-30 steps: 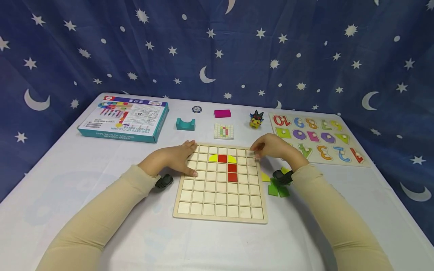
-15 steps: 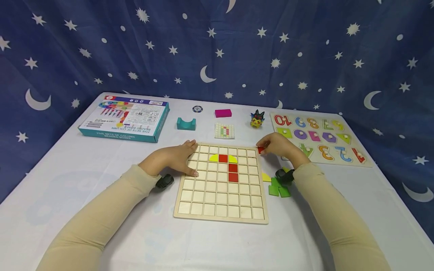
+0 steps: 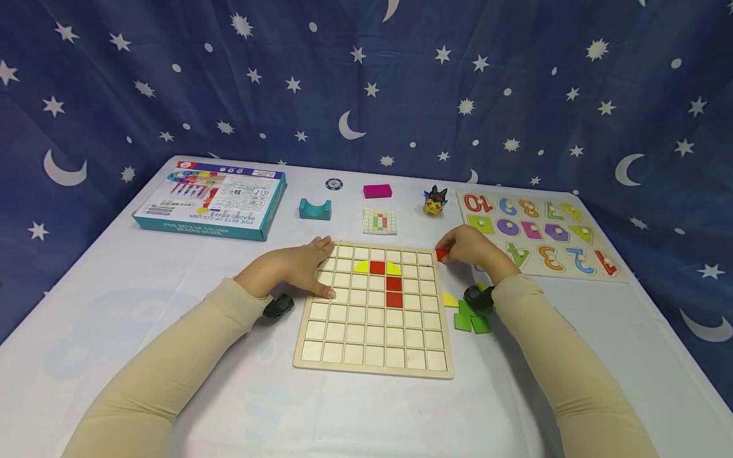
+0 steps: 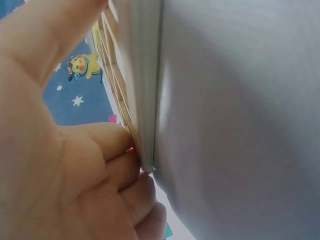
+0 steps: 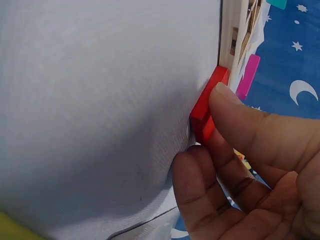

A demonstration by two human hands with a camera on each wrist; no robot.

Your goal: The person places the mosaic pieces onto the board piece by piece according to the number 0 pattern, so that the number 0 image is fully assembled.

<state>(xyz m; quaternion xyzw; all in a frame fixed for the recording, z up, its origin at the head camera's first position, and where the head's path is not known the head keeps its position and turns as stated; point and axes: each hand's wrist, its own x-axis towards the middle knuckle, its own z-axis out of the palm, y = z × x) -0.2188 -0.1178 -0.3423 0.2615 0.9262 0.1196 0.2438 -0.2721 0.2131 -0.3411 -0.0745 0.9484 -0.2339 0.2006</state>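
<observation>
Right hand (image 3: 472,249) pinches a small red square wooden tile (image 3: 441,254) between thumb and fingers (image 5: 235,127), just off the far right corner of the pale wooden grid board (image 3: 375,356), low over the white-covered desk (image 3: 172,286). Left hand (image 3: 298,270) lies flat, fingers straight, on the board's left edge. Tile looks light, rigid and smooth with thin edges, so best pinched across opposite sides.
</observation>
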